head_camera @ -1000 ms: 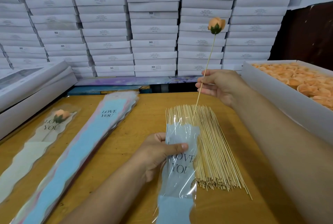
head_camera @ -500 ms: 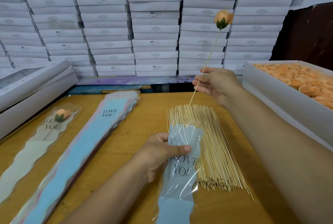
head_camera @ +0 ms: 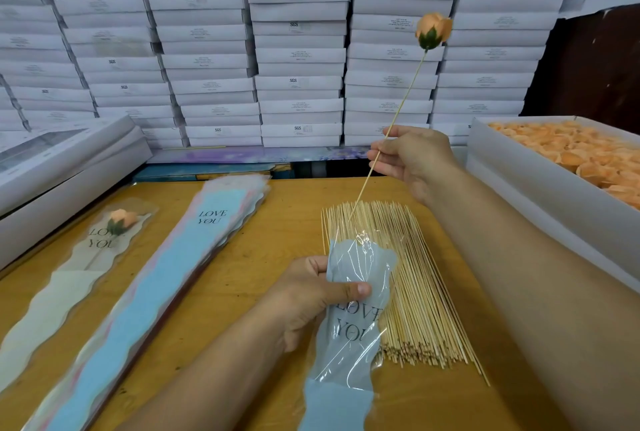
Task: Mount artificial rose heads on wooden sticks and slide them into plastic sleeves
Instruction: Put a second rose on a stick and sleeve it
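Observation:
My right hand (head_camera: 412, 160) pinches a thin wooden stick (head_camera: 403, 98) with an orange rose head (head_camera: 433, 30) on its upper end. The stick slants down to the left, and its bare lower tip hangs just above the mouth of a clear and blue "LOVE YOU" plastic sleeve (head_camera: 349, 333). My left hand (head_camera: 308, 299) grips that sleeve near its top, thumb across the front. Under the sleeve lies a pile of loose wooden sticks (head_camera: 415, 292) on the wooden table (head_camera: 263, 257).
A stack of empty sleeves (head_camera: 162, 278) lies left of centre, and a finished sleeved rose (head_camera: 104, 240) lies further left. A white tray of orange rose heads (head_camera: 571, 153) stands at the right. White boxes (head_camera: 298, 49) are stacked along the back, with more at the left.
My right hand has tilted the stick so the rose head swung up and right, and the lower tip moved left toward the sleeve's mouth. My left hand has raised the sleeve's top slightly.

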Tool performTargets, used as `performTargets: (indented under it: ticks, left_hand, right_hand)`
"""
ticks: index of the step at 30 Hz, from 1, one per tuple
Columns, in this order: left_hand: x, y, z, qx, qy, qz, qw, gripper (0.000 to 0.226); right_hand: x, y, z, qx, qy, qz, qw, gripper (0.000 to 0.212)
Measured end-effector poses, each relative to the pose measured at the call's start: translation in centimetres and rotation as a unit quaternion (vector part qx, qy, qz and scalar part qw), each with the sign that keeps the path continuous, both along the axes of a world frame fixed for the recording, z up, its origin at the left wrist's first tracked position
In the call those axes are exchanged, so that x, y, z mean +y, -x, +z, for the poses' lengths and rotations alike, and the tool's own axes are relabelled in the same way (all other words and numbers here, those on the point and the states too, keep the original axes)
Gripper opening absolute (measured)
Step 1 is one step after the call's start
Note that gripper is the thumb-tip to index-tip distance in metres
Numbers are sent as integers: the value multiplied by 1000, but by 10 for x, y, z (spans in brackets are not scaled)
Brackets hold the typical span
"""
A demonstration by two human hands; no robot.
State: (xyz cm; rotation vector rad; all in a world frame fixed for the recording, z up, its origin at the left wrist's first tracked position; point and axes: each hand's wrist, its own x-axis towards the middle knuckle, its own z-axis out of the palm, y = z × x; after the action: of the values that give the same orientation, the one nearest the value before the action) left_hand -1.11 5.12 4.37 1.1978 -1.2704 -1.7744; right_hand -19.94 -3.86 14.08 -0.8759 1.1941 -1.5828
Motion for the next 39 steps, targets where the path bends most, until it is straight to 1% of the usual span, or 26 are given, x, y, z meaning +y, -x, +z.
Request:
performTargets:
  ticks: [4,8,14,20,26,31,35,37,39]
  left_hand:
    - [1,1,0,1,0,-10,1000,50]
    - [1,1,0,4,1,-7,1000,51]
    - [1,1,2,13,-4,-9,1000,45]
    - [2,0,2,7,-4,-5,1000,43]
    - [2,1,3,2,2,1,1000,44]
    - [-1,1,1,12,7,12,1000,47]
    - [-3,-1,0,10,13,20,1000,41]
    - [-4,-1,-2,11,19,22,1000,33]
    - [-3,0,-2,23,19,18,999,18]
  right_hand:
    - [0,-1,0,7,-2,-2,1000,21]
    - [1,-3,1,9,-8,20,1000,22]
    - [4,-9,-1,27,-17,62,998,22]
    - [2,-12,-4,21,-14,53,998,22]
    - [9,-21,-11,47,-33,100,993,21]
    - [16,-28,-22,87,-52,151,983,18]
    - [22,-27,-28,171,-81,201,961,12]
    - [24,-25,-29,209,-90,220,949,9]
    - [25,-23,-28,220,-97,232,942,8]
